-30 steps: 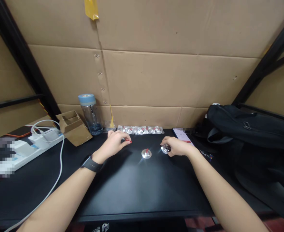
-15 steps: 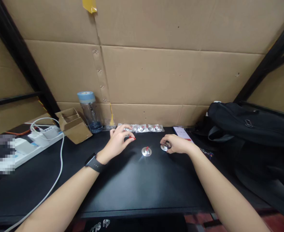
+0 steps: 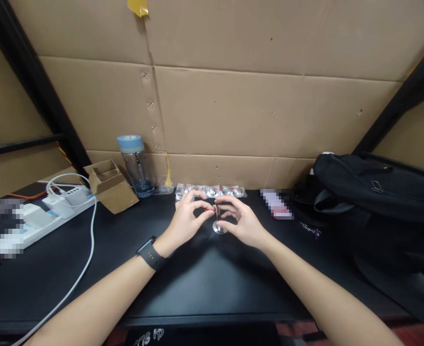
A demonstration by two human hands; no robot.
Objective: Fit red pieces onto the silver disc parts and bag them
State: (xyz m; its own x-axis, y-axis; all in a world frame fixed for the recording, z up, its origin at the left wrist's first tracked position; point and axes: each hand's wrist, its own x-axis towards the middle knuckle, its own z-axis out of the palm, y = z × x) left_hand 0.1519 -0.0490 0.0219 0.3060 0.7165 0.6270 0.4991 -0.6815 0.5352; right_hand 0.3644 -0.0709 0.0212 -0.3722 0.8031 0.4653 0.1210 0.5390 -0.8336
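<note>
My left hand [image 3: 188, 218] pinches a small red piece [image 3: 209, 209] between thumb and forefinger. My right hand [image 3: 243, 221] holds a shiny round metal disc [image 3: 218, 211] by its rim, turned on edge and facing left. The red piece meets the disc's face or lies very close to it; I cannot tell whether they are joined. Just below, a second shiny metal disc [image 3: 218, 229] lies flat on the black table [image 3: 197, 293], partly covered by my right thumb. Behind my hands, several similar silvery discs with red parts lie in clear plastic packets [image 3: 212, 191].
A bottle with a blue lid [image 3: 135, 166] and an open cardboard box [image 3: 113, 187] stand at the left, near a white power strip [image 3: 53, 216] with a cable. A phone [image 3: 276, 204], a small keychain [image 3: 311, 230] and a black backpack [image 3: 378, 206] lie at the right. A cardboard wall [image 3: 233, 115] closes the back.
My right hand has moved left with its metal disc and turned it on edge. My left hand has moved slightly right with the red piece, so both now meet above the flat disc.
</note>
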